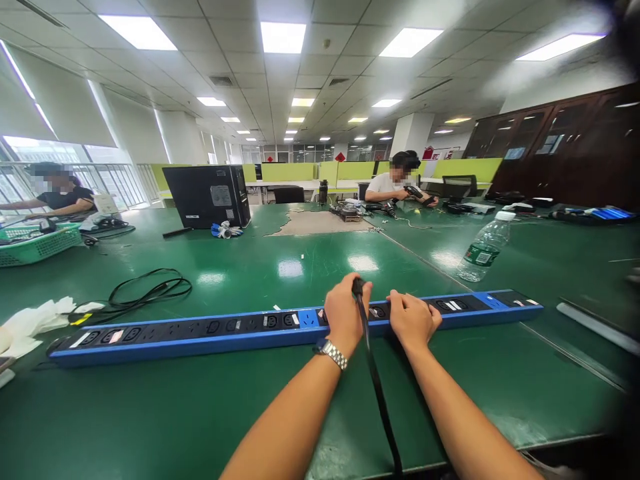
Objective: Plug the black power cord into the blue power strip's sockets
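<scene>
I see my left hand [345,313] closed around a black plug [358,287], its grip wrapped over the top so the plug sits upright against the long blue power strip [240,331]. The black cable [379,393] runs from that plug back toward me, between my forearms. My right hand [413,319] lies just beside it, fingers curled down onto the strip's top face; I judge it is pressing the strip flat so it does not shift, but whether it actually grips anything I cannot tell. The strip lies across the green surface [260,267] right in front of me, its row of sockets facing up, which keeps them easy to reach from above.

A clear water bottle [483,247] stands tilted at the far right, well apart from my hands; it looks nearly empty. At the far left, a green basket [37,244] holds some dark items I cannot make out. A coil of black wire [150,290] and white cloth [30,323] lie near the strip's left end. Two other people sit at work at the far sides, beyond a black computer case [207,195].
</scene>
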Demonstrator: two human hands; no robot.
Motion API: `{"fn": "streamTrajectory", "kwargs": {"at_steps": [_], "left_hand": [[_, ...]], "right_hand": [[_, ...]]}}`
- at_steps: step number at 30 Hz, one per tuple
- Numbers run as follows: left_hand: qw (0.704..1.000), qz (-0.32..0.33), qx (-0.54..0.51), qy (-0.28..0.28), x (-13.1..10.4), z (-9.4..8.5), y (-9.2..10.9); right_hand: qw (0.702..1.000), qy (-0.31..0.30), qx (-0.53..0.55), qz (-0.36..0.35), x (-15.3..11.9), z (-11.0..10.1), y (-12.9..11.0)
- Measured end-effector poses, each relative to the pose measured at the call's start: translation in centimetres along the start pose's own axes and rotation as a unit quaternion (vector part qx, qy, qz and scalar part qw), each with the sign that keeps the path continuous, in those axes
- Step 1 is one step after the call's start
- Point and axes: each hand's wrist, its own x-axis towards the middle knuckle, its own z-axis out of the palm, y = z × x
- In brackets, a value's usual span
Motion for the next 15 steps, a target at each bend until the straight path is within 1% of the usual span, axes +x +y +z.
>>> {"fn": "streamTrajectory", "kwargs": {"at_steps": [2, 4, 6, 8, 10, 11, 12, 13, 15], "left_hand": [[0.999, 0.02, -0.036, 0.032, 1.0, -2.3, -0.2], [0.996, 0.039, -0.043, 0.064, 1.5, -5.8, -1.7], [0.994, 0.038, -0.01, 0.102, 1.2, -10.0, -4.7], [0.992, 0.016, 0.049, 0.117, 0.3, -14.3, -8.4], [0.989, -0.015, 0.098, 0.113, -1.0, -17.7, -11.8], [0.988, -0.03, 0.113, 0.097, -1.6, -18.9, -13.1], [0.989, -0.037, 0.12, 0.08, -2.2, -19.7, -14.1], [0.99, -0.039, 0.12, 0.059, -2.7, -20.2, -14.7], [0.994, -0.031, 0.106, 0.016, -3.4, -20.4, -15.2]], "right_hand": [[1.0, 0.001, 0.001, 0.001, 0.0, 0.0, 0.2], [1.0, 0.0, 0.0, 0.003, 0.1, 0.1, 0.4], [1.0, -0.003, 0.002, 0.005, 0.2, 0.3, 0.5], [1.0, -0.001, 0.006, 0.009, 0.3, 0.4, 0.5], [1.0, 0.004, 0.007, 0.014, 0.3, 0.4, 0.4], [1.0, 0.006, 0.006, 0.016, 0.3, 0.4, 0.3], [1.0, 0.006, 0.005, 0.016, 0.2, 0.3, 0.2], [1.0, 0.003, 0.005, 0.016, 0.2, 0.3, 0.1], [1.0, -0.005, 0.007, 0.016, 0.0, 0.1, 0.0]]}}
